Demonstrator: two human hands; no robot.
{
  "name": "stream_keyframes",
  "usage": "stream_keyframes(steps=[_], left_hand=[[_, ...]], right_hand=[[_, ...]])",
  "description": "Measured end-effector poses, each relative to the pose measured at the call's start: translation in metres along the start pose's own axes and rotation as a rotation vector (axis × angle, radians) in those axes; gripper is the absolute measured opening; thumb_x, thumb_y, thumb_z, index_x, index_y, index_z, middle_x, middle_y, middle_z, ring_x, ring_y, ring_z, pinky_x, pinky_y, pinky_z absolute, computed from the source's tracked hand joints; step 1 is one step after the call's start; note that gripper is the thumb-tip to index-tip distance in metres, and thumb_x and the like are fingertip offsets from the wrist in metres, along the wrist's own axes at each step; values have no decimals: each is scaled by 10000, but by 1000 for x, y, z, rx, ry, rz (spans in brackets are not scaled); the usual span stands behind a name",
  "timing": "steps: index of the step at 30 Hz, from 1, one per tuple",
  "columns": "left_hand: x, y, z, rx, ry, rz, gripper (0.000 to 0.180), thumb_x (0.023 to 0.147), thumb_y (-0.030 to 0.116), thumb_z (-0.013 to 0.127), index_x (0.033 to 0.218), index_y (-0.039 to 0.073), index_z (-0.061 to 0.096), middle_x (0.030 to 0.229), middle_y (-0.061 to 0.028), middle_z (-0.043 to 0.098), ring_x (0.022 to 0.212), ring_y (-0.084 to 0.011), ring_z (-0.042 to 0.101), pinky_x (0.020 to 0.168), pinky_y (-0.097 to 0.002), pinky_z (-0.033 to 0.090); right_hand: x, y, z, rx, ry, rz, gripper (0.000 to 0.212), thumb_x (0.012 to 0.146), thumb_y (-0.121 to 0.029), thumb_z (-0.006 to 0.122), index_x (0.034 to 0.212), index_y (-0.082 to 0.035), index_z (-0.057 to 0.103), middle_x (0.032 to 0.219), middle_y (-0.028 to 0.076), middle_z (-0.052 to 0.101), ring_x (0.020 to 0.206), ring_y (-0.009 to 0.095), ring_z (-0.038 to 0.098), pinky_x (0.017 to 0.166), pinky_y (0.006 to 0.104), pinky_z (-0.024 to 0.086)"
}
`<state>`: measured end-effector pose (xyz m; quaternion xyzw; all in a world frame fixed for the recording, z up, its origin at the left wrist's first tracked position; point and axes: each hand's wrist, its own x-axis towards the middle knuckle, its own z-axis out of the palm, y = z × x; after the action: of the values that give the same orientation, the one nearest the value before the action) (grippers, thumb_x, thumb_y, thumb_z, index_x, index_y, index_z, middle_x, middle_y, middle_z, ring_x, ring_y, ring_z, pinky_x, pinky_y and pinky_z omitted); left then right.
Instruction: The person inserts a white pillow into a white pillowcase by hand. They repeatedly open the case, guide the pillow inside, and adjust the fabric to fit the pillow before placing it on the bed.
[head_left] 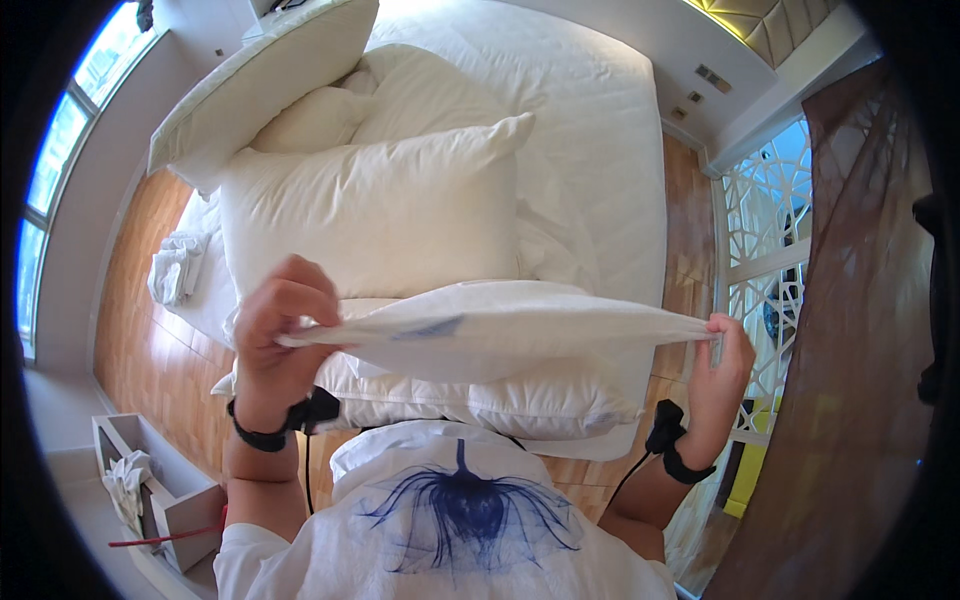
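A white pillowcase (510, 322) with a faint bluish patch is stretched sideways between my hands, in front of my chest. My left hand (285, 325) pinches its left end, slightly blurred. Fingers and thumb of my right hand (726, 352) close on the opposite corner. Just beneath the cloth, a white pillow (450, 402) lies at the near edge of the bed, partly covered from view. Beyond it rests a large plump pillow (380, 220) without a cover.
More white pillows (270, 80) are piled at the far left of the bed (600, 120). Folded white linen (178, 268) sits at its left edge. An open drawer (185, 485) with crumpled cloth stands lower left. A white lattice screen (765, 300) and brown curtain (860, 330) line the right.
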<state>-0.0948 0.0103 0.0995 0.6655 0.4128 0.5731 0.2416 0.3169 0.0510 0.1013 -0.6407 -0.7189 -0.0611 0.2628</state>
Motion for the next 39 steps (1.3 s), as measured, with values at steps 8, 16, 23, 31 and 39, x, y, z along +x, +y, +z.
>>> stream_keyframes(steps=[8, 16, 23, 31, 39], left_hand=[[-7, 9, 73, -58, -350, 28, 335, 638, -66, 731, 942, 63, 674, 879, -92, 611, 780, -282, 633, 661, -357, 511], [-26, -7, 83, -35, -194, 97, 291, 693, 118, 812, 938, 46, 671, 806, -76, 610, 721, -265, 613, 624, -367, 491], [-53, -31, 77, 74, -147, 87, 285, 661, 78, 781, 921, 52, 665, 807, -69, 604, 727, -266, 593, 648, -362, 478], [-73, -49, 60, -35, -175, 52, 233, 758, 92, 773, 952, 47, 653, 954, -86, 684, 841, -277, 644, 708, -354, 519], [-52, -27, 76, -137, -290, 137, 224, 759, 157, 791, 906, 42, 667, 1027, -105, 677, 861, -286, 637, 709, -373, 530]], right_hand=[[-27, -108, 10, 644, -304, -434, 675, 645, -88, 841, 1267, -31, 585, 1120, 125, 649, 1045, 306, 624, 1057, 504, 406], [-28, -121, 26, 819, -181, -373, 114, 778, -2, 690, 883, 10, 651, 776, 112, 656, 710, 285, 644, 746, 434, 546], [-41, -108, 24, 878, -142, -354, 132, 832, -59, 670, 902, 49, 639, 788, 160, 663, 682, 293, 643, 668, 421, 534], [-48, -95, 23, 947, -176, -355, 153, 807, -8, 700, 914, 42, 603, 805, 179, 670, 671, 272, 636, 659, 417, 526], [-55, -95, 31, 1041, -201, -347, 231, 751, 50, 727, 914, 9, 570, 809, 177, 671, 647, 293, 594, 630, 411, 505]])
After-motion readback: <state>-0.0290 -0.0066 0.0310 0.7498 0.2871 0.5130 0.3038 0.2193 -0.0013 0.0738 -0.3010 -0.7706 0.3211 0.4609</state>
